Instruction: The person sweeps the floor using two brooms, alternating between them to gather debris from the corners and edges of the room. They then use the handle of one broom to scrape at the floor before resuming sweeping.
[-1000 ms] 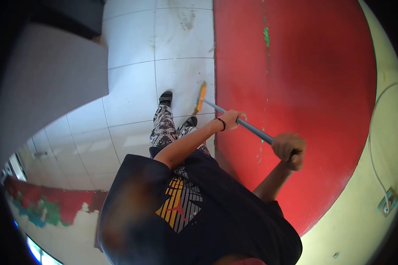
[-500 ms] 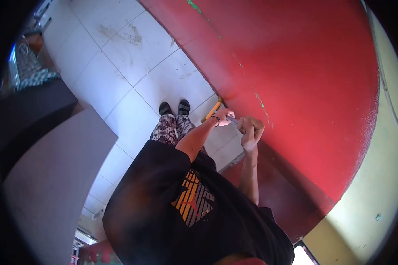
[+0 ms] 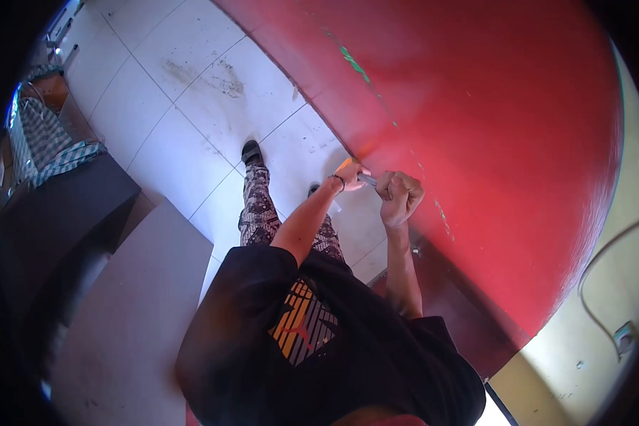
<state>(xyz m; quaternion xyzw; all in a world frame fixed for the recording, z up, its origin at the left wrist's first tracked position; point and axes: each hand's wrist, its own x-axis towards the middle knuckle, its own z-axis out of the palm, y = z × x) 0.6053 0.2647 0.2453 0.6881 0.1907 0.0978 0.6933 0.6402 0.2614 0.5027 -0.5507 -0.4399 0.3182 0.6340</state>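
Observation:
My left hand [image 3: 351,175], with a dark bracelet at the wrist, is closed around a grey pole [image 3: 367,180]. Higher up the same pole, my right hand [image 3: 400,196] is wrapped in a fist near its end. Beyond my left hand an orange-yellow part [image 3: 344,165] shows close to the floor at the foot of the wall. It seems to belong to the pole's lower end, but my hand covers most of it, so I cannot tell the tool's exact kind.
A red wall [image 3: 476,128] with green chipped marks rises on the right. White floor tiles [image 3: 163,142] carry dirt smudges. Grey panel-like furniture [image 3: 135,305] stands at left, with a checkered cloth [image 3: 50,142] beyond. A cable [image 3: 582,284] hangs at far right.
One foot has stepped forward, and the view has shifted. Both hands stay on the pole. The orange-yellow part, plainer before, is now mostly behind my left hand.

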